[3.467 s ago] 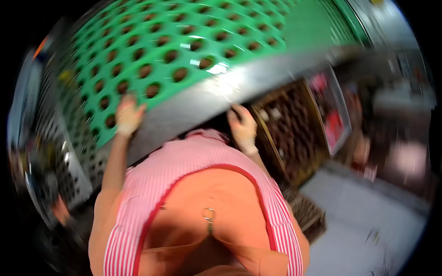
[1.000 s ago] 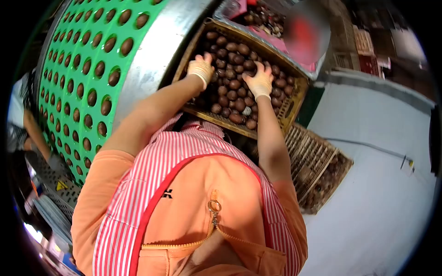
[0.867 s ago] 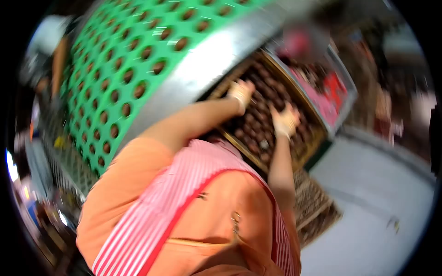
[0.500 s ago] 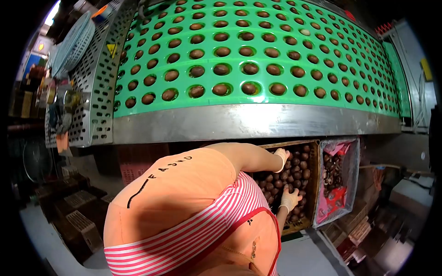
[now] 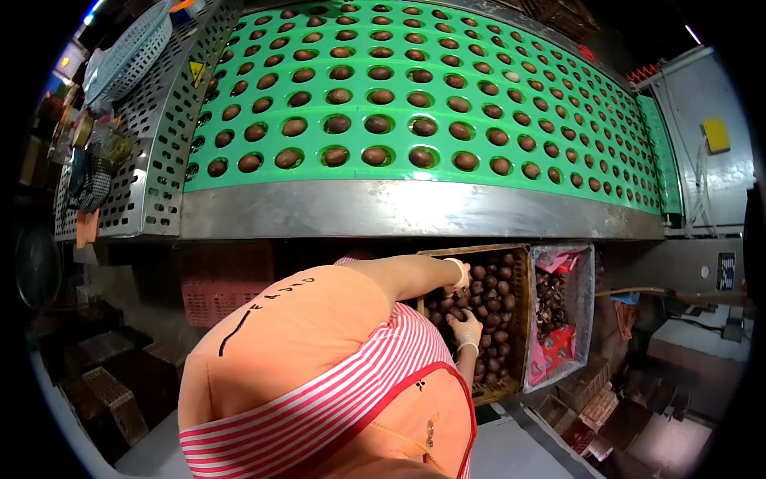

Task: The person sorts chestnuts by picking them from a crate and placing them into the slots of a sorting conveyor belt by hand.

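Note:
A yellow-brown crate (image 5: 523, 319) full of round dark brown balls (image 5: 495, 303) stands below the metal edge of a green tray conveyor (image 5: 319, 176). My left hand (image 5: 459, 278), in a pale glove, reaches in at the crate's upper part; its fingers are mostly hidden behind the wrist and among the balls. My right hand (image 5: 466, 327), gloved too, lies on the balls just below it, fingers curled round some of them. Brown balls sit singly in the conveyor's rows of round cups.
Right of the crate stands a grey bin (image 5: 582, 319) with pink and red plastic and brown pieces. A perforated metal panel (image 5: 159, 152) and a blue basket (image 5: 136, 60) are at the left. A red crate (image 5: 211, 287) sits under the conveyor. A grey cabinet (image 5: 710, 104) stands at the right.
Both hands have moved left within the crate and closer together. The right hand's fingers have turned from pointing right to pointing left. The view has shifted slightly.

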### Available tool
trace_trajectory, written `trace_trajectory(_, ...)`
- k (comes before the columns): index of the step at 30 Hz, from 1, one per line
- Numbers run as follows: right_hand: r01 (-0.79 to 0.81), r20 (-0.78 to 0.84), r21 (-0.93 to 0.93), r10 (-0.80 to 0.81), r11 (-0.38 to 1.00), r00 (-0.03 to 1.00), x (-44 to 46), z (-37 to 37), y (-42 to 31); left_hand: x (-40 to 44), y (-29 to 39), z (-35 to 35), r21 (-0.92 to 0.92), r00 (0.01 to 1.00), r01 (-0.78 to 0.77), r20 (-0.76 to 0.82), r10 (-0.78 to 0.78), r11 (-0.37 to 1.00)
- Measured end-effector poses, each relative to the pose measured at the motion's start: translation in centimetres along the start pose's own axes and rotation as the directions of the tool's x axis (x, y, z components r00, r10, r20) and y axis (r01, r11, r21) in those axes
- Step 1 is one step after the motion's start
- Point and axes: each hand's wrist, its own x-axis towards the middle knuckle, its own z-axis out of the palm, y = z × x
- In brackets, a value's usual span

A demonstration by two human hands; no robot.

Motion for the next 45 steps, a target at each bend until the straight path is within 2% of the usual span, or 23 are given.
trace_trajectory(1, -0.029, -0.011, -0.091, 0.028, 0.995, 1.000, -0.5, 0.1, -0.4, 0.0, 0.0, -0.1, -0.003, 1.000, -0.019, -0.004, 0.019, 1.000)
trace_trajectory(5, 0.051, -0.038, -0.128, -0.057, 0.990, 0.998, -0.5, 0.2, 0.4, 0.9, 0.1, 0.4, 0.149, 0.997, -0.078, -0.013, 0.080, 0.986)
trace_trajectory(7, 0.043, -0.062, -0.181, -0.055, 0.982, 0.997, -0.4, 0.9, 0.7, -2.4, 0.8, -0.1, -0.023, 0.980, -0.090, -0.180, 0.085, 0.996)
trace_trajectory(9, 0.050, 0.017, -0.180, -0.048, 0.982, 0.999, 0.4, 1.7, 0.9, -1.5, -0.3, 1.9, -0.135, 0.940, -0.162, -0.324, 0.111, 0.978)
trace_trajectory(11, 0.105, 0.098, -0.111, -0.094, 0.988, 0.991, 1.1, 2.1, 1.3, -2.6, -0.5, 1.4, -0.557, 0.930, -0.351, -0.298, 0.213, 0.753)
trace_trajectory(12, 0.130, 0.017, -0.149, -0.129, 0.980, 0.992, -0.7, 1.4, 0.6, -5.8, 1.1, -0.7, -0.786, 0.965, -0.261, -0.195, 0.176, 0.560)
trace_trajectory(13, 0.158, 0.085, -0.112, -0.149, 0.981, 0.985, 0.3, 2.0, 1.5, -9.5, 2.8, -2.4, -0.940, 0.984, -0.122, -0.074, 0.159, 0.318)
trace_trajectory(15, 0.155, 0.021, -0.041, -0.154, 0.987, 0.988, -0.2, 2.7, 1.9, -12.1, 3.3, -2.6, -0.981, 0.972, -0.182, -0.190, 0.138, -0.065)
trace_trajectory(16, 0.140, -0.016, -0.012, -0.140, 0.990, 0.990, -1.5, 2.5, 1.3, -11.3, 1.6, -0.6, -0.948, 0.939, -0.314, -0.317, 0.132, -0.047)
trace_trajectory(19, 0.132, -0.064, 0.011, -0.131, 0.991, 0.989, -2.5, 2.4, 1.0, -13.6, 1.7, 0.3, -0.813, 0.944, -0.196, -0.307, 0.118, -0.548)
trace_trajectory(21, 0.170, -0.057, 0.002, -0.169, 0.985, 0.984, -2.8, 2.0, 1.2, -14.3, 1.0, 1.0, -0.781, 0.909, -0.169, -0.359, 0.210, -0.602)
trace_trajectory(22, 0.191, -0.039, 0.007, -0.191, 0.981, 0.981, -2.6, 1.9, 1.5, -15.4, 2.0, 1.1, -0.711, 0.930, -0.183, -0.349, 0.115, -0.679)
trace_trajectory(24, 0.192, -0.065, 0.060, -0.188, 0.980, 0.980, -4.8, 0.5, 1.1, -16.8, 2.0, 1.1, -0.696, 0.907, -0.235, -0.409, 0.105, -0.678)
trace_trajectory(26, 0.247, -0.200, 0.383, -0.181, 0.890, 0.963, -3.6, 1.9, 3.4, -17.8, 1.8, 0.9, -0.702, 0.900, -0.302, -0.434, 0.051, -0.645)
trace_trajectory(27, 0.283, -0.263, 0.524, -0.163, 0.803, 0.951, -2.8, 3.0, 4.6, -17.9, 1.1, 1.1, -0.715, 0.888, -0.348, -0.459, 0.031, -0.606)
trace_trajectory(28, 0.319, -0.344, 0.695, -0.092, 0.644, 0.935, -3.3, 3.6, 4.8, -17.7, -0.1, 1.1, -0.699, 0.861, -0.325, -0.498, 0.107, -0.637)
trace_trajectory(29, 0.318, -0.335, 0.814, -0.054, 0.486, 0.941, -4.1, 4.0, 5.4, -17.4, -1.0, 1.3, -0.685, 0.827, -0.298, -0.533, 0.178, -0.665)
trace_trajectory(31, 0.215, -0.272, 0.903, 0.109, 0.371, 0.956, -12.2, 0.4, 1.9, -19.5, -1.1, 0.0, -0.689, 0.847, -0.397, -0.529, 0.047, -0.607)
trace_trajectory(34, 0.204, -0.418, 0.698, 0.159, 0.686, 0.894, -11.2, 3.5, 3.3, -20.4, -3.6, -0.3, -0.641, 0.835, -0.460, -0.548, -0.054, -0.614)
trace_trajectory(36, 0.111, -0.436, 0.629, 0.231, 0.769, 0.870, -12.1, 4.7, 1.7, -20.6, -5.9, -0.1, -0.630, 0.840, -0.471, -0.534, -0.096, -0.618)
trace_trajectory(40, 0.014, -0.462, 0.535, 0.278, 0.845, 0.842, -15.1, 4.7, -1.7, -21.8, -9.0, 0.9, -0.640, 0.843, -0.425, -0.538, -0.022, -0.640)
trace_trajectory(44, -0.024, -0.507, 0.421, 0.257, 0.907, 0.823, -15.0, 6.4, -1.7, -22.4, -10.1, 1.7, -0.769, 0.825, -0.383, -0.533, 0.184, -0.511)
trace_trajectory(45, -0.040, -0.505, 0.414, 0.266, 0.909, 0.821, -15.5, 6.4, -1.9, -22.7, -10.2, 2.0, -0.762, 0.804, -0.375, -0.551, 0.224, -0.527)
